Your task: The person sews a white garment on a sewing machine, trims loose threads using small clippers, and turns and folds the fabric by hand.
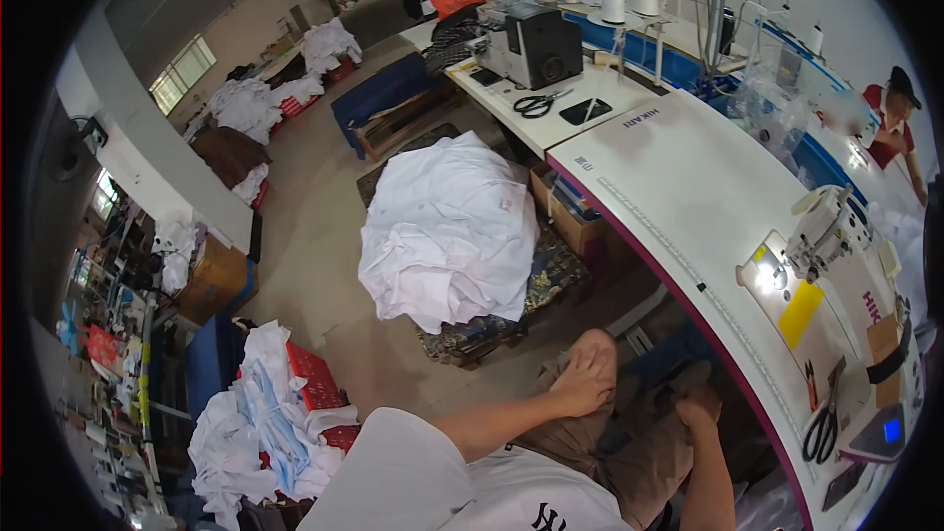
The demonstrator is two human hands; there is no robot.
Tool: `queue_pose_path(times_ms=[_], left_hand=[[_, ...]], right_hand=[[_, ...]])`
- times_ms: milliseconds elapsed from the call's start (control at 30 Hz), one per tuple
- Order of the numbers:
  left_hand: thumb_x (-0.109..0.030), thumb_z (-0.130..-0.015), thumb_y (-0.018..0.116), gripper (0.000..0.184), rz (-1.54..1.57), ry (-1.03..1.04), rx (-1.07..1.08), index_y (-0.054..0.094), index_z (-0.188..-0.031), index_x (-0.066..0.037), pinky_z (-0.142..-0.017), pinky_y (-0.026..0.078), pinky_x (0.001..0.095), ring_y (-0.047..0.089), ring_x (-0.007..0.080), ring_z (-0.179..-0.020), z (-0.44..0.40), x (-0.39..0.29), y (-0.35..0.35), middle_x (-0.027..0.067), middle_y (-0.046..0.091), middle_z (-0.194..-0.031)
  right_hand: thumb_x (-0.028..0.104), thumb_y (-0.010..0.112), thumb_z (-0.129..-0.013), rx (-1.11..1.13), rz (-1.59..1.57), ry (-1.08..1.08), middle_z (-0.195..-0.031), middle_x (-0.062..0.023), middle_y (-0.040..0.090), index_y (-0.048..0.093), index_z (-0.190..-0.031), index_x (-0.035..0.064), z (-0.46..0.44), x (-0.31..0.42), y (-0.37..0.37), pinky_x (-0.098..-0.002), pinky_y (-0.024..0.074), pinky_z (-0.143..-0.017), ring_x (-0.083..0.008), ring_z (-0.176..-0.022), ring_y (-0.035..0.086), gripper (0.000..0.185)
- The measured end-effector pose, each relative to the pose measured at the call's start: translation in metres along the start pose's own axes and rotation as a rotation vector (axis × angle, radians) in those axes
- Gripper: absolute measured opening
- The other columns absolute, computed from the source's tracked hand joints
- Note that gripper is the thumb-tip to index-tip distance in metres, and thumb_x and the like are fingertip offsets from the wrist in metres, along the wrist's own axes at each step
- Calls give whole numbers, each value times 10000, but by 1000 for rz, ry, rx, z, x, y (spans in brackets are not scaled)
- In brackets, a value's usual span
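My left hand (584, 383) lies flat on my bare knee, its fingers stretched out and nothing held. My right hand (698, 406) rests against my other leg, on the brown shorts (644, 472); its fingers are too indistinct to read. Ahead of my knees, a large pile of white garments (447, 226) sits on a low support covered with patterned dark cloth (556, 280). Beside my right arm runs the long white sewing table (678, 197), bearing a sewing machine (826, 236), black-handled scissors (824, 423) and orange-handled snips (811, 383).
A red basket (313, 374) with white and light-blue garments stands at my left. Farther along the table are another machine (541, 44), scissors (536, 105) and a phone (586, 111). A person in red (890, 128) is across the table. A pillar (157, 147) rises at left.
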State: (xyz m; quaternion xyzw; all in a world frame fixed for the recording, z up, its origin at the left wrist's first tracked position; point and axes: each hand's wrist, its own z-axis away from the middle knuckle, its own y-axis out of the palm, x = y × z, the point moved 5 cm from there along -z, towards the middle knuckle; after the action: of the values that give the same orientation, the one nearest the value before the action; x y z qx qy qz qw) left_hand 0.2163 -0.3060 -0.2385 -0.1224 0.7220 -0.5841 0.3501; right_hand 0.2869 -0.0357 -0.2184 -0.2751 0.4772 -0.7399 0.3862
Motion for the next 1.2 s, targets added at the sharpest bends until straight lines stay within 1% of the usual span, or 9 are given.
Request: queue_pose_path(times_ms=[67, 167, 200, 267, 400, 633, 933, 1000, 1200], left_hand=[[-327, -946, 598, 297, -11, 11, 27, 750, -1159, -185, -1165, 234, 650, 281, 488, -1459, 4, -5, -2, 226, 411, -1535], [-332, -951, 590, 313, -16, 70, 35, 751, -1166, -172, -1173, 236, 644, 275, 474, -1465, 7, -12, -4, 210, 422, -1531], [-332, -951, 590, 313, -18, 68, 37, 751, -1166, -172, -1173, 236, 644, 275, 474, -1465, 6, -12, -6, 210, 422, -1531], [-328, -949, 591, 309, 0, 58, 56, 760, -1153, -167, -1171, 244, 641, 280, 469, -1463, 3, -13, -9, 206, 432, -1523], [-325, -944, 597, 306, 3, 59, 27, 768, -1140, -164, -1168, 252, 641, 284, 464, -1462, 2, -12, -7, 205, 441, -1514], [-314, -932, 611, 302, 19, 46, -22, 770, -1132, -153, -1159, 267, 637, 306, 456, -1447, 4, -11, -9, 196, 459, -1498], [-309, -926, 612, 300, 22, 48, -59, 775, -1119, -147, -1158, 268, 632, 321, 453, -1440, 4, -11, -9, 195, 475, -1479], [-310, -923, 614, 302, 13, 54, -67, 776, -1119, -148, -1159, 265, 628, 325, 452, -1438, 3, -11, -8, 194, 479, -1474], [-313, -914, 620, 305, 8, 57, -76, 777, -1122, -154, -1162, 254, 616, 327, 452, -1436, 6, -10, -8, 189, 487, -1465]], right_hand=[[482, 658, -836, 22, -56, -226, -1021, -178, 749, 801, -932, 114, 2, 12, -3, -462, 562, -899, -356, -986, 723, 406], [472, 693, -820, -12, -172, -284, -953, -194, 745, 794, -894, 86, 2, 10, -4, -467, 560, -874, -353, -931, 726, 406], [472, 693, -820, -10, -174, -286, -953, -194, 745, 794, -894, 86, -1, 5, 2, -467, 560, -874, -353, -931, 726, 406], [452, 697, -842, -173, -653, -80, -948, -209, 741, 789, -888, 48, -9, -22, 11, -490, 545, -864, -368, -954, 713, 417], [445, 668, -870, -221, -391, 135, -1078, -214, 734, 774, -1035, 75, 8, -24, -1, -473, 557, -905, -371, -1043, 707, 418], [408, 644, -872, -39, -63, 131, -1144, -191, 727, 754, -1124, 94, -5, -5, 11, -459, 560, -927, -366, -1086, 696, 417], [411, 650, -863, -247, -252, -44, -959, -202, 741, 778, -892, 58, 5, -16, 12, -479, 562, -864, -377, -940, 718, 377], [359, 697, -841, -392, -498, -56, -849, -209, 719, 758, -822, 45, 1, -33, 17, -476, 557, -781, -393, -850, 712, 320], [286, 733, -804, -479, -724, -16, -663, -217, 647, 706, -734, 0, 3, -55, 25, -480, 515, -640, -425, -657, 657, 296]])
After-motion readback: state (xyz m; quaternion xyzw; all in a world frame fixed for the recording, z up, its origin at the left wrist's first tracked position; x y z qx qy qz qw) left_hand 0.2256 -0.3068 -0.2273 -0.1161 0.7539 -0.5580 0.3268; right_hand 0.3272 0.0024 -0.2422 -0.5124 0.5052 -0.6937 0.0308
